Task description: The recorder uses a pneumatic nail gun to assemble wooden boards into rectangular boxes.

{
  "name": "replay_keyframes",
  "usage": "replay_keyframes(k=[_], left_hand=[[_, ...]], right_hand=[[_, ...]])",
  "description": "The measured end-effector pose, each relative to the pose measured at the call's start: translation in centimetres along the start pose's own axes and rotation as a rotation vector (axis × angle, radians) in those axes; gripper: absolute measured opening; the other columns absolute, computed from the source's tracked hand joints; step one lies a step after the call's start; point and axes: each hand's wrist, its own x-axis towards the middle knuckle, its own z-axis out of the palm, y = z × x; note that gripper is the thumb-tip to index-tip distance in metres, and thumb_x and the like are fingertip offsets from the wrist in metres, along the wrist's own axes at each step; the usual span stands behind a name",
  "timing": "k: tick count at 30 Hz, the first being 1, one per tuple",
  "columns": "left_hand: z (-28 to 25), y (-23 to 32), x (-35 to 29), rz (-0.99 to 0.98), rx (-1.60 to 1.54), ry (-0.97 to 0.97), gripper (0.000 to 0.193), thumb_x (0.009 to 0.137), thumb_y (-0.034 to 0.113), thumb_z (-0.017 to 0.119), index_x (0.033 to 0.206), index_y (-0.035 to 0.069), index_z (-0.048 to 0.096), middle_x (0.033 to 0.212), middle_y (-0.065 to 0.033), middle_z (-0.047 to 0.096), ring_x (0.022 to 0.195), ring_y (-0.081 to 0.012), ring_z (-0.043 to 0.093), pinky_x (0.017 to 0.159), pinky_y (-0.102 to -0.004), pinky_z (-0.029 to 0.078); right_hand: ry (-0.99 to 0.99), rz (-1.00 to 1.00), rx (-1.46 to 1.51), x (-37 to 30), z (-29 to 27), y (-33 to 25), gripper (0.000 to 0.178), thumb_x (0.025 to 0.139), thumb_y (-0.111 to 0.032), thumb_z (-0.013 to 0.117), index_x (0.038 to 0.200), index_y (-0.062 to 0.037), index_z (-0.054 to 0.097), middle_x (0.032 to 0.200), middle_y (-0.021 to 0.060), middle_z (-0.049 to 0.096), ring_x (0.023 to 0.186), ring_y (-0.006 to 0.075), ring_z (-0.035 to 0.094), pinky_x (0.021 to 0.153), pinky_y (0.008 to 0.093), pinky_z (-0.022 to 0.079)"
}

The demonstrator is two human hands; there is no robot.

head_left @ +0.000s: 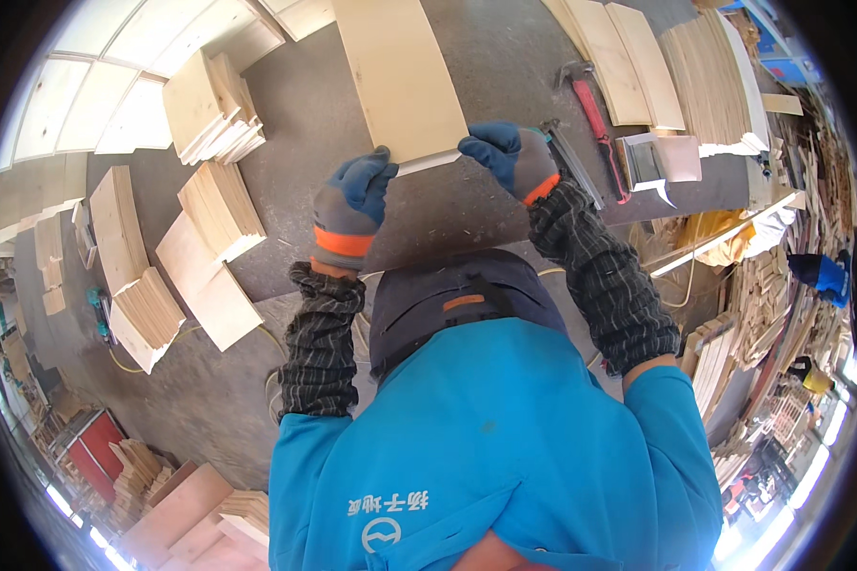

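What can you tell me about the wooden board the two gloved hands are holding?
The pale, flat plywood board is a smooth, light tan rectangle with a thin, lighter edge facing the person. It lies flat on the grey worktable, reaching away from the person. The left hand and right hand, both in blue-and-grey gloves, pinch its near corners. A few tiny dark specks dot its face.

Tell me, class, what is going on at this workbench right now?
A person in a blue jacket and grey-and-blue work gloves holds a thin plywood panel by its near edge, the left hand and right hand each gripping a corner over the grey workbench. A red-handled hammer lies to the right of the panel, beside a metal scraper. Stacks of cut wooden boards sit on the left side of the bench.
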Motion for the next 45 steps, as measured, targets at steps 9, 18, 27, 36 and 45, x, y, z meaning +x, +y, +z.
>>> replay_keyframes(k=[9,18,27,36,45], left_hand=[[-0.5,-1.2,-0.4,0.117,0.12,-0.128,0.027,0.092,-0.006,0.073,0.118,0.002,0.075,0.113,-0.016,0.08,0.096,-0.0273,0.081,0.083,-0.0361,0.065],[-1.1,-1.7,0.2,0.289,0.186,-0.142,0.03,0.09,0.0,0.075,0.12,0.003,0.073,0.111,-0.015,0.08,0.091,-0.0336,0.079,0.079,-0.0414,0.065],[-0.7,-1.4,0.0,0.296,0.175,-0.047,0.021,0.093,0.01,0.078,0.114,0.007,0.075,0.11,-0.0139,0.08,0.089,-0.036,0.078,0.077,-0.0443,0.063],[-0.4,-1.1,-0.6,0.165,0.055,-0.057,0.015,0.094,0.001,0.078,0.109,0.002,0.076,0.113,-0.0192,0.079,0.095,-0.0356,0.079,0.085,-0.0405,0.064],[0.5,-0.7,-0.1,0.181,0.064,0.004,0.013,0.092,0.0,0.081,0.104,0.002,0.077,0.109,-0.0205,0.08,0.096,-0.034,0.08,0.084,-0.0393,0.064]], right_hand=[[-0.009,-0.287,-0.259,0.3,-0.6,0.6,0.028,0.103,-0.033,0.073,0.122,-0.0131,0.079,0.094,0.0162,0.075,0.087,0.0351,0.072,0.077,0.0456,0.057],[0.016,-0.402,-0.48,0.0,-0.4,0.8,0.026,0.103,-0.021,0.069,0.127,-0.0128,0.075,0.099,0.0184,0.074,0.087,0.0385,0.072,0.075,0.0485,0.058],[0.228,-0.03,-0.602,-4.3,-5.4,8.0,0.046,0.101,-0.027,0.069,0.142,-0.0061,0.065,0.12,0.0258,0.074,0.112,0.0434,0.072,0.096,0.0495,0.058],[0.058,0.335,-0.938,-9.3,-3.2,14.9,0.095,0.091,-0.05,0.076,0.162,0.0013,0.039,0.129,0.0256,0.071,0.111,0.0424,0.072,0.093,0.053,0.057],[-0.052,0.449,-0.903,-7.1,-4.5,14.9,0.095,0.091,-0.045,0.076,0.164,-0.0007,0.034,0.118,0.0263,0.074,0.102,0.0419,0.074,0.086,0.053,0.058]])
